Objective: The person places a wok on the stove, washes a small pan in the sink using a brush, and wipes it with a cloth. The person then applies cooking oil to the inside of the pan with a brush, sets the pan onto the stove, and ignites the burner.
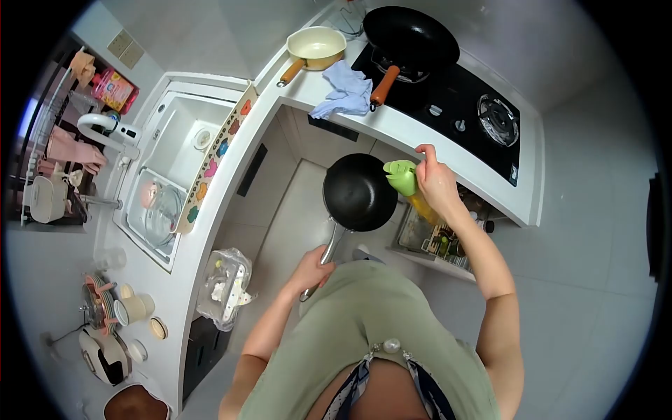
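My left hand (313, 270) is wrapped round the metal handle of a small black frying pan (359, 192), held out in front of my body above the floor. Just right of the pan, my right hand (437, 183) grips a spray bottle (401, 178) with a green head and a yellowish lower part. The green head is beside the pan's right rim. My right index finger points outward, away from the bottle. Part of the bottle's body is hidden behind my right hand.
A black wok (409, 36) rests on the gas stove (448, 105). Left of it are a blue cloth (344, 91) and a cream pan (316, 46). An open drawer (434, 262) with bottles is under my right forearm. The sink (183, 129) and a hanging waste bag (225, 288) are left.
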The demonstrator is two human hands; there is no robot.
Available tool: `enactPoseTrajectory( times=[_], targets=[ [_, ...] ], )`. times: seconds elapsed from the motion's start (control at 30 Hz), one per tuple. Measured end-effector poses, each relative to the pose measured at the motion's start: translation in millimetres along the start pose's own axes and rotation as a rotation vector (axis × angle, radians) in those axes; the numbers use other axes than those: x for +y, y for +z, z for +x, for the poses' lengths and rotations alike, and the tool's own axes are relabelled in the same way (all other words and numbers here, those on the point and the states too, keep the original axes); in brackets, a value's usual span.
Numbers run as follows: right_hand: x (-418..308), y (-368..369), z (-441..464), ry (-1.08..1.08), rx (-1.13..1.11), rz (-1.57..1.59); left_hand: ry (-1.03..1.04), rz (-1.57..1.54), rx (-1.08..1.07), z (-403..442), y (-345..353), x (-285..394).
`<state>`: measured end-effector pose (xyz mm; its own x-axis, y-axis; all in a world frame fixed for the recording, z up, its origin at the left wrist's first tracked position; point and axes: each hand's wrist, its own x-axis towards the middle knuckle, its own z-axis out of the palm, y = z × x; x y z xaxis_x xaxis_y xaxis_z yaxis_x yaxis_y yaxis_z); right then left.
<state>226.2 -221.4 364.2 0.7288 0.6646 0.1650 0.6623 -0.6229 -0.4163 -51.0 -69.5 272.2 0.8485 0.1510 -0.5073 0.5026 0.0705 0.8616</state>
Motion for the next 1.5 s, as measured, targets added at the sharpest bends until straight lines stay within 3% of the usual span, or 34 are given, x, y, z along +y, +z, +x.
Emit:
enactPoseTrajectory(
  times=[0.17,0.3,0.5,0.67,0.9,1.0,1.2,1.3,1.5],
  targets=[
    [-11,1,4,-0.05,-0.044,-0.052,0.072,-0.005,0.022,8,-7,-2],
    [-16,1,6,-0.029,-0.046,-0.144,0.03,-0.033,0.024,8,-13,8],
    [-23,0,22,0.002,0.125,-0.214,-0.023,-0.115,-0.034,9,-18,17],
    [-36,0,25,0.003,0.112,-0.133,-0.083,-0.275,-0.116,8,-20,18],
    [-40,3,20,-0.058,0.019,-0.069,-0.056,-0.246,-0.145,10,-20,15],
    [-49,-3,19,0.054,-0.014,0.05,-0.048,-0.236,-0.141,9,-20,14],
    [-37,-5,15,0.005,-0.01,-0.104,-0.031,-0.175,-0.07,8,-17,16],
    [-39,-11,13,0.125,0.005,-0.057,-0.035,-0.166,-0.043,8,-17,14],
    [-21,-9,4,0.143,0.079,-0.045,-0.012,-0.131,-0.023,6,-13,14]
  ],
)
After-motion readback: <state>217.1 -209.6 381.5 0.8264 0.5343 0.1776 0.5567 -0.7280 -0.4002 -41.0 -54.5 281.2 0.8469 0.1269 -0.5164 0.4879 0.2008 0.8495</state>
